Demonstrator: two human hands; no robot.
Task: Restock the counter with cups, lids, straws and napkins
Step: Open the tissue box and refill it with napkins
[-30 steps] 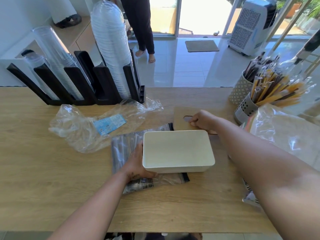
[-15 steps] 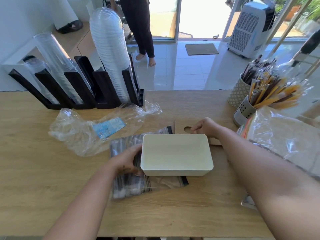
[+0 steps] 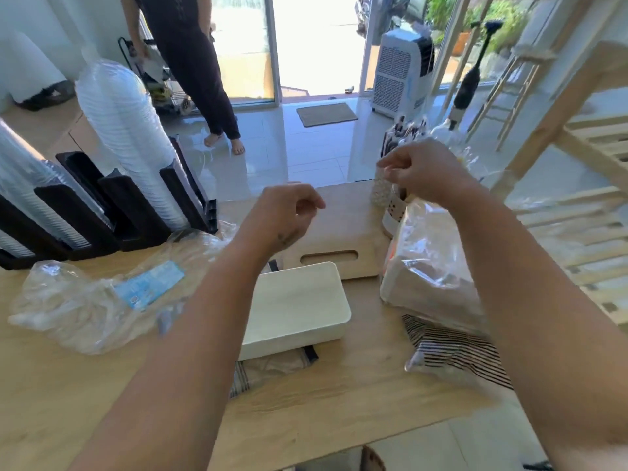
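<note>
A: Napkins point(image 3: 431, 283), in a clear plastic pack, just right of the white box point(image 3: 299, 307) on the tabletop point(image 3: 68, 385). Pack leans up against the straw holders point(image 3: 390, 205) behind it.

B: Hands?

A: Both raised above the tabletop, touching nothing I can make out. Left hand point(image 3: 285, 215) over the box's far-left corner, fingers curled loosely inward, tips near the thumb. Right hand point(image 3: 421, 171) beyond the box's right end, in front of the straw holders, fingers bent and pinched together; blurred, can't tell if anything sits between them.

B: Box itself?

A: Open side up, resting on a striped flat packet point(image 3: 272, 365). Slotted wooden lid point(image 3: 339, 253) lies just behind the box. Second striped packet point(image 3: 455, 348) to the box's right, under the napkins.

B: Left of the box?

A: Crumpled empty wrapper point(image 3: 102, 300) with blue label. Behind it, black rack point(image 3: 136, 212) holding stacked lids point(image 3: 125, 130) and cups point(image 3: 40, 185).
</note>
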